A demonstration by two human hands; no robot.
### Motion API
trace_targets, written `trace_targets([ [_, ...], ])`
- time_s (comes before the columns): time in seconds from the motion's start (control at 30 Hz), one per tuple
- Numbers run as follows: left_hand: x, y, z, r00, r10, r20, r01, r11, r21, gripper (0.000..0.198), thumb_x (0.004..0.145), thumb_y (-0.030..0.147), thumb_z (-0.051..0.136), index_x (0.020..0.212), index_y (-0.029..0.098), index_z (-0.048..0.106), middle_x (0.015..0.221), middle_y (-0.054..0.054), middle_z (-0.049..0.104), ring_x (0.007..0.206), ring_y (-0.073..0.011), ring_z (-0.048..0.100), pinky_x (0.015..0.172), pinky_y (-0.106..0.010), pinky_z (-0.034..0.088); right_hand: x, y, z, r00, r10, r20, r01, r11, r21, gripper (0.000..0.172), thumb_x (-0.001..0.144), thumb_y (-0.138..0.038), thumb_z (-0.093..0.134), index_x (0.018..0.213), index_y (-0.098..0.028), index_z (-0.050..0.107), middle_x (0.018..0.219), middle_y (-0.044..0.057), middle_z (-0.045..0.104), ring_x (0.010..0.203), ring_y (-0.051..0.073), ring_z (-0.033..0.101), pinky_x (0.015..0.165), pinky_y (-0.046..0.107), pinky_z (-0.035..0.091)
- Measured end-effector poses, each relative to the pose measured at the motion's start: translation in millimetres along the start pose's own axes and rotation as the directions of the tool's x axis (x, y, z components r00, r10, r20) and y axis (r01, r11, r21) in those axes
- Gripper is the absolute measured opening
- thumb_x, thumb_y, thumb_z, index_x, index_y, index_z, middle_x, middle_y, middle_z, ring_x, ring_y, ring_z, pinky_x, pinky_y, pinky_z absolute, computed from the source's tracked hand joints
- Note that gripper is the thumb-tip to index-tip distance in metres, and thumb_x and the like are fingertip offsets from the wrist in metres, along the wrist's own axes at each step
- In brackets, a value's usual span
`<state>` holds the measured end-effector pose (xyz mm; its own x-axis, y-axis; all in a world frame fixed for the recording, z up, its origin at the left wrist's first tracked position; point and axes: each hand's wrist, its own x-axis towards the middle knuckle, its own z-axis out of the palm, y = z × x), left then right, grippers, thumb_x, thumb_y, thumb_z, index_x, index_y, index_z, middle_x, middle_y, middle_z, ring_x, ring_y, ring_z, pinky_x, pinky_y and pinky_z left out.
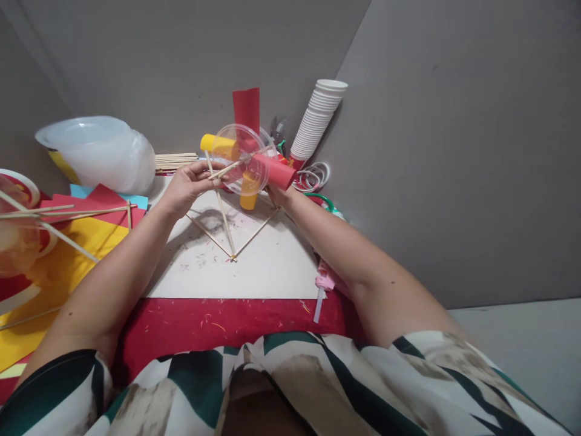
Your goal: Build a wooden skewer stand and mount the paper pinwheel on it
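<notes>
A frame of thin wooden sticks point(223, 221) stands on the white board point(258, 281), its nearest corner touching the board. At its top sits a clear round plastic lid point(232, 172) with paper tubes around it: a red tube point(275, 171) to the right, another red tube point(246, 112) pointing up, a yellow tube point(219, 145) and an orange-yellow tube point(248, 192) below. My left hand point(193, 181) is closed, pinching a wooden stick beside the lid. Behind the right-hand red tube is my right hand point(279, 195), close to the frame; its fingers are hidden.
Leaning against the grey wall is a tall stack of white paper cups point(318, 120). White cable point(314, 177) coils beside it. At the left are a plastic-wrapped bundle point(109, 151), spare sticks point(176, 161), yellow paper point(86, 242) and another stick structure point(59, 212). A pink object point(325, 280) lies right.
</notes>
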<state>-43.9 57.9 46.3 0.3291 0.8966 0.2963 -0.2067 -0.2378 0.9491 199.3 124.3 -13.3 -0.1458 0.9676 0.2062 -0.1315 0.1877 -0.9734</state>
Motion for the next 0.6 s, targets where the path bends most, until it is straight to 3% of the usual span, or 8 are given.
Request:
trace_targets([
  [0.23,1,-1,-6.3,0.999,-0.002,0.038,0.003,1.000,-0.026,0.040,0.058,0.021,0.090,0.097,0.017,0.078,0.082,-0.003,0.076,0.083,-0.0176,0.073,0.089,-0.031,0.056,-4,-5,7,0.998,0.043,-0.055,-0.045,0.998,-0.038,0.058,0.078,-0.056,0.072,0.122,-0.021,0.058,0.113,0.007,0.073,0.108,0.028,0.060,0.082,0.039,0.052],
  [0.6,0,6,-9.0,0.996,-0.013,0.085,0.009,0.999,0.045,0.040,0.063,0.019,0.086,0.102,0.015,0.077,0.093,-0.005,0.077,0.092,-0.0184,0.073,0.091,-0.032,0.056,-17,-27,9,0.994,0.106,-0.020,-0.107,0.988,-0.114,0.034,0.089,-0.031,0.065,0.120,-0.018,0.062,0.110,0.004,0.076,0.101,0.021,0.062,0.085,0.033,0.050],
])
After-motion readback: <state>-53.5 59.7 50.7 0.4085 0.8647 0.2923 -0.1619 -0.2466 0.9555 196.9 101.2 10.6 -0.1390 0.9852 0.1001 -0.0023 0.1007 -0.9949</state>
